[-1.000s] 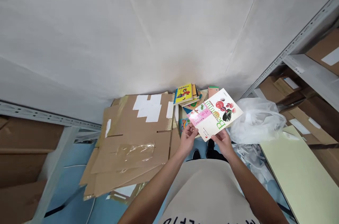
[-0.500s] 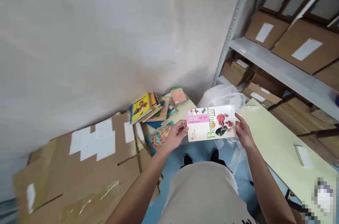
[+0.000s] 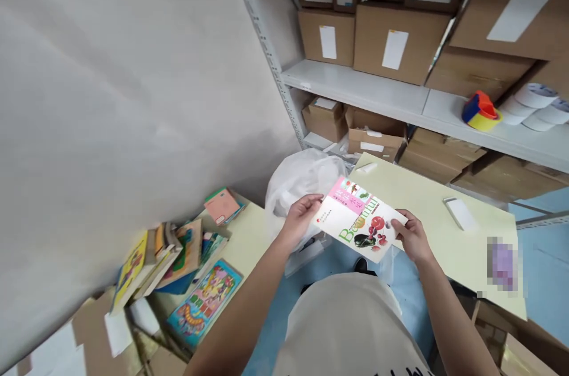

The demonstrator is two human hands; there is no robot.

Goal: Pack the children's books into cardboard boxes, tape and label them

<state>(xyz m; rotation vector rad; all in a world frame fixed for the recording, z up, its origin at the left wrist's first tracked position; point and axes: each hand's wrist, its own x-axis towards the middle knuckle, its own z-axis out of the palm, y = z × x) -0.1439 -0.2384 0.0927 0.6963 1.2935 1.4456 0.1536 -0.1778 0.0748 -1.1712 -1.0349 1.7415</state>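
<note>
Between my two hands is a thin white book (image 3: 361, 219) with a pink block, the green word "Beautiful" and pictures of fruit and vegetables on its cover. My left hand (image 3: 304, 217) pinches its left edge. At the opposite edge, my right hand (image 3: 409, 236) grips it with the thumb on the cover. The book is tilted and held in the air, partly in front of a pale yellow table (image 3: 418, 198). Behind my left hand stands a white plastic bag (image 3: 288, 177).
Several books (image 3: 151, 263) lie piled at left beside a colourful blue book (image 3: 205, 302). Pink booklets (image 3: 223, 206) sit near the wall. Cardboard boxes (image 3: 400, 44) fill the grey shelf (image 3: 355, 80), with tape rolls (image 3: 528, 104) at right. A white box-like item (image 3: 460, 213) rests on the table.
My view has swung right, showing more of the shelf and table. Both hands still hold the book, which has turned clockwise and come over towards the right-hand table.
</note>
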